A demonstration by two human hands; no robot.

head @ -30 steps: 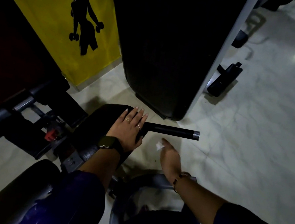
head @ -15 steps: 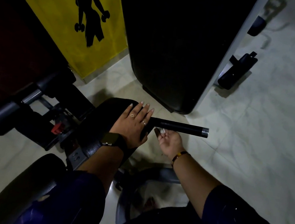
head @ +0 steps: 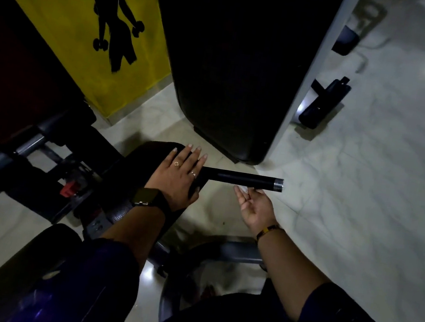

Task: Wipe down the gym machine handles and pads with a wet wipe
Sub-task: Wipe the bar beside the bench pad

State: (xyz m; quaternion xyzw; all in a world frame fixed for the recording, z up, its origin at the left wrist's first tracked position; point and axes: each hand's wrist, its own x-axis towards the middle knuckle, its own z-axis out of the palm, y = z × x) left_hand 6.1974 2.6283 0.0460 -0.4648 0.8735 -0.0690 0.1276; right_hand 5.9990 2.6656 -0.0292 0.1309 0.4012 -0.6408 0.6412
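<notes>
1. Left hand [head: 176, 177] rests flat on the pad [head: 146, 157].
2. Right hand [head: 256, 208], palm up, pinches the wipe [head: 243, 189] just beneath the handle [head: 241, 178].
3. Handle wiping appears in hand; next likely needs firm contact, sliding along it.

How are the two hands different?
The left hand lies flat, palm down, on the black pad; the right hand is palm up under the handle bar. The right hand pinches a wet wipe; the left hand holds nothing. The left wrist has a watch, the right a bracelet. Both hands are bare, no gloves.
</notes>
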